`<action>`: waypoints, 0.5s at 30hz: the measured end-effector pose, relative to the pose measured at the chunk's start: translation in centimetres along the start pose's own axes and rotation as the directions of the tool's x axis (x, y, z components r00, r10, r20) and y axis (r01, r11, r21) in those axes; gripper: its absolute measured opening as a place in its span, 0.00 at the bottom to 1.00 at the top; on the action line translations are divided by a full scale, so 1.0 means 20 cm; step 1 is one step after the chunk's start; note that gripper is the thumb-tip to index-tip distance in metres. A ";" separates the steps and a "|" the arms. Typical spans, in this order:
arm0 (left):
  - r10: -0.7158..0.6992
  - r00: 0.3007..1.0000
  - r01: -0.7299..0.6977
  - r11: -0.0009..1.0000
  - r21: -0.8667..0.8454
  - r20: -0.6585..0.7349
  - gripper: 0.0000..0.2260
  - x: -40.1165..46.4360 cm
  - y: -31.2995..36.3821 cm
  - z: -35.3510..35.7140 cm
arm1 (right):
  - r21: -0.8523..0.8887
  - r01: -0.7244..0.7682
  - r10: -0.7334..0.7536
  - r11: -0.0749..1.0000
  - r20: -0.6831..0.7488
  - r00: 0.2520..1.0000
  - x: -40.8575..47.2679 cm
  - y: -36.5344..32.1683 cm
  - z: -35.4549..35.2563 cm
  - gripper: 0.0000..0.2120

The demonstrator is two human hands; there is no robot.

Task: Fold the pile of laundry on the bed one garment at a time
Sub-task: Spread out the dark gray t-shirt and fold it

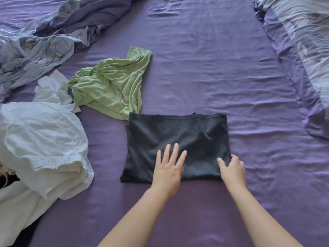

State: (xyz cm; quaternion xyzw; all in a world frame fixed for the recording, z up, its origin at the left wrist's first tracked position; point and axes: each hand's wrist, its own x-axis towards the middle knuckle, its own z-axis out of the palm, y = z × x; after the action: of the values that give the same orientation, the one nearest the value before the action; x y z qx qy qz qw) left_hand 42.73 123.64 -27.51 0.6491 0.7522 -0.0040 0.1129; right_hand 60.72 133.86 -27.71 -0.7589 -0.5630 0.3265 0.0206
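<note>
left hand (168, 168): flat, fingers straight, pressing dark garment (178, 138)
right hand (232, 169): pinching the garment's right edge

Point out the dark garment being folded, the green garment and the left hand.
dark garment (178, 132): head view, on its flat upper middle.
green garment (114, 86): head view, on its crumpled centre.
left hand (168, 168): head view, on the back of the hand, pressed flat on the dark garment.

Folded garment (176, 145) sits dead centre on the bed sheet (231, 77). Crumpled shirt (112, 86) at its 10 o'clock, touching its corner. Big rumpled pile (41, 143) at 9, bunched duvet (44, 36) further back at 10, pillow (306, 50) off at 2.
</note>
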 end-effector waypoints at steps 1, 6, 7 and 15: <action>0.025 0.998 -0.024 1.000 -0.007 0.052 0.26 0.03 0.04 0.02 | -0.010 -0.018 0.018 1.000 0.020 1.000 0.02 0.00 0.00 0.29; -0.003 0.917 0.004 1.000 -0.001 0.398 0.29 0.15 0.09 0.11 | 0.183 -0.012 -0.014 0.983 0.138 0.990 0.09 0.00 -0.02 0.21; -0.005 0.894 0.012 1.000 -0.015 0.448 0.29 0.16 0.08 0.10 | 0.305 -0.020 -0.030 0.952 0.157 0.987 0.09 -0.01 -0.02 0.17; -0.213 0.830 0.551 0.163 -0.819 0.516 0.21 0.30 -0.06 -0.28 | 0.521 0.242 -0.405 0.818 0.224 0.887 -0.20 -0.38 -0.01 0.27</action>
State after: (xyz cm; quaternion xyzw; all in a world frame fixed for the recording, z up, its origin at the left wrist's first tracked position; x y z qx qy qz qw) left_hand 39.90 130.22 -23.25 0.2268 0.7155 0.3233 0.5763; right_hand 53.84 133.19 -22.61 -0.5572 -0.5821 0.5671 0.1707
